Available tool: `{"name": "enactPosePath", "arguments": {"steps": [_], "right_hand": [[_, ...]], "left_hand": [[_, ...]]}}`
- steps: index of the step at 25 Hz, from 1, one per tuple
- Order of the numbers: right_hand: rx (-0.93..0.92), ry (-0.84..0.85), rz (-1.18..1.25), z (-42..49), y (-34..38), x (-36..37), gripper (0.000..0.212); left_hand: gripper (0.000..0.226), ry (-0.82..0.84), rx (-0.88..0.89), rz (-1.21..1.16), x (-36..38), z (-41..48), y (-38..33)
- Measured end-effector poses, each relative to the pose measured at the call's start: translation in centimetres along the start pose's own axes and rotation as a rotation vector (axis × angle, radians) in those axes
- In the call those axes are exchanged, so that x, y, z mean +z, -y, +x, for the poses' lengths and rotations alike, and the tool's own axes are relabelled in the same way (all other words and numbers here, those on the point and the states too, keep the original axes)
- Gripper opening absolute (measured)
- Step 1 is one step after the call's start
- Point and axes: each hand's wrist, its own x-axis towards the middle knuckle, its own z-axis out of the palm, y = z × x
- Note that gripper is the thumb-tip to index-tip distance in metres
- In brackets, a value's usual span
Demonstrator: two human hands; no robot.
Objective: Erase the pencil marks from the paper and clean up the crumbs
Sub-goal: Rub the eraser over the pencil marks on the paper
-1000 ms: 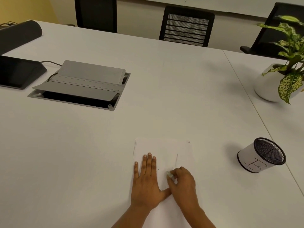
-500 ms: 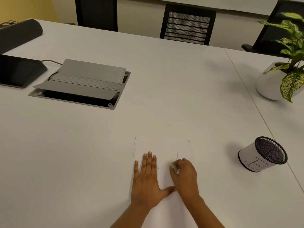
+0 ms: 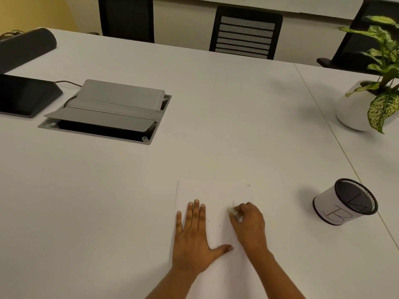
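A white sheet of paper point(image 3: 216, 193) lies on the white table near its front edge. My left hand point(image 3: 193, 236) rests flat on the sheet's left part, fingers spread. My right hand point(image 3: 248, 225) pinches a small pale eraser point(image 3: 232, 211) and presses it on the paper at the lower end of a short vertical pencil line point(image 3: 233, 203). Faint pencil strokes point(image 3: 178, 190) run along the sheet's left edge. A few tiny dark crumbs point(image 3: 219, 225) lie between my hands, and one speck point(image 3: 248, 185) sits near the sheet's top right corner.
A mesh pen cup point(image 3: 343, 205) with a white paper wrap stands to the right. A potted plant point(image 3: 371, 98) is at the far right. An open grey cable box point(image 3: 108, 113) and a black device point(image 3: 23, 97) sit at the left. Black chairs point(image 3: 245, 33) line the far side.
My right hand has slid the eraser up and to the right along the pencil line, which is now shorter. My left hand stays flat in place.
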Motion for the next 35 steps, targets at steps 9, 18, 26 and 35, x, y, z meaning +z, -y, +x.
{"name": "enactPosePath", "arguments": {"steps": [9,18,26,35], "right_hand": [[-0.166,0.202,-0.06,-4.0,-1.3,-1.2,0.009],[-0.083,0.038,-0.086,-0.5,-1.3,-1.1,0.007],[-0.15,0.151,-0.054,-3.8,-1.2,-0.8,0.007],[0.131,-0.06,-0.068,-2.5,-0.5,-0.6,0.012]], "left_hand": [[0.101,-0.026,0.053,0.022,0.0,-0.1,0.1],[0.101,-0.028,0.049,0.023,-0.1,0.0,0.2],[0.1,-0.011,0.041,0.026,-0.1,0.0,0.1],[0.102,-0.014,0.037,0.017,-0.2,-0.1,0.0]]}}
